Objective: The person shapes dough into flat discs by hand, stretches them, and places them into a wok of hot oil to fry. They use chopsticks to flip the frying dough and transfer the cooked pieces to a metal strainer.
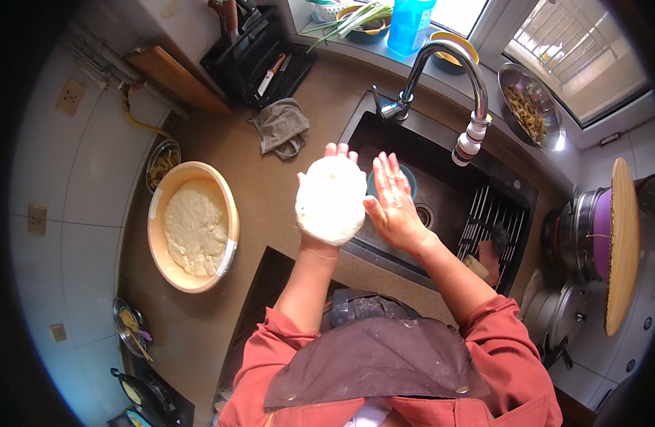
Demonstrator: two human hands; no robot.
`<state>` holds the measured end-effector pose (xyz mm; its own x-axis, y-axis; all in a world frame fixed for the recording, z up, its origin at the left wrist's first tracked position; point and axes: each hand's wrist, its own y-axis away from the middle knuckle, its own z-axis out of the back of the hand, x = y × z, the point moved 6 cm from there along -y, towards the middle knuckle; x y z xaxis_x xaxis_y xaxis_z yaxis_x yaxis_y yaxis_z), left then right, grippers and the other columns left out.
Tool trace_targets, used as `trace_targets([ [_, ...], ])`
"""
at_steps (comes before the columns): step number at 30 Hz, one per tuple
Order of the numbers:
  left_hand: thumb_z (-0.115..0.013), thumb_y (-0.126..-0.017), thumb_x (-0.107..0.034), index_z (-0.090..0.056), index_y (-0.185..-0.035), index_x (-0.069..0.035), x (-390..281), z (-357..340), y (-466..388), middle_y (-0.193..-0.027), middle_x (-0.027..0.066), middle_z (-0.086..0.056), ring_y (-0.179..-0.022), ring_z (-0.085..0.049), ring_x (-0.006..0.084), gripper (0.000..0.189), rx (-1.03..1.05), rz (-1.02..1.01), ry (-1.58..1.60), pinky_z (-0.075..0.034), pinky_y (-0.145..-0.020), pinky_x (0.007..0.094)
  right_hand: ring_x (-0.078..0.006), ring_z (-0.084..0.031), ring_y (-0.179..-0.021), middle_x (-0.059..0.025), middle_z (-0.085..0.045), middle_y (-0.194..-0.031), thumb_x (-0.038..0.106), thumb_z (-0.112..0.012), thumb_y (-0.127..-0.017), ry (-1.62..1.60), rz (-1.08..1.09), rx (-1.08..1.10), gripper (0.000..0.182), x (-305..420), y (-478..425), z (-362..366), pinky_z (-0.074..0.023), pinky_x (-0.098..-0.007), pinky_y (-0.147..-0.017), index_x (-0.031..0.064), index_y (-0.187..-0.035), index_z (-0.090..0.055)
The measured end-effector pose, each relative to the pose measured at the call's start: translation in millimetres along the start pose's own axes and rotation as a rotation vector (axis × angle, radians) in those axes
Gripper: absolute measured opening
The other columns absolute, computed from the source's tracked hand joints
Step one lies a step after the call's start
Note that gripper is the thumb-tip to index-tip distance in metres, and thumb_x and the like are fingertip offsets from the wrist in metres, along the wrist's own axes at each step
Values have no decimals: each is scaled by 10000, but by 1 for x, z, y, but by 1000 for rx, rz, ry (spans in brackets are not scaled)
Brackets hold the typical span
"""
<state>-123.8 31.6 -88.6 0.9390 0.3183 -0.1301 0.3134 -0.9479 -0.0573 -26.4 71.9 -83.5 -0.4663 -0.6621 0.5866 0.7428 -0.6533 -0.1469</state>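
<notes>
A flattened round of white dough (331, 200) rests on the upturned palm of my left hand (340, 151). Its fingertips show past the far edge, while the dough hides most of the palm. Just to the right, my right hand (398, 211) is held flat with nothing in it, its thumb tip close to the dough's edge; whether they touch I cannot tell. A larger mass of dough (195, 227) fills much of a cream plastic basin (157, 261) on the counter to the left.
Below my right hand is a dark sink (391, 251) containing a blue-green bowl (412, 181) and a wire rack (474, 213). A chrome faucet (479, 80) arches over it. Beyond lie a grey cloth (284, 128), a knife holder (236, 74) and a metal bowl of food (553, 120).
</notes>
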Motion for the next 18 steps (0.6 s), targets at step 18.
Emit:
trace_targets([
  [18,-240,-820,-655,-114,-1406,-125,42,45,2,-1469,48,-98,-1345,-96,254,800,-39,121,-51,-98,-1056,498,-356,-244,-1289,-170,-341,-1357,658,-291,-793,32,238,-78,794,114,-12,-8,-74,-620,-994,81,-1335,-332],
])
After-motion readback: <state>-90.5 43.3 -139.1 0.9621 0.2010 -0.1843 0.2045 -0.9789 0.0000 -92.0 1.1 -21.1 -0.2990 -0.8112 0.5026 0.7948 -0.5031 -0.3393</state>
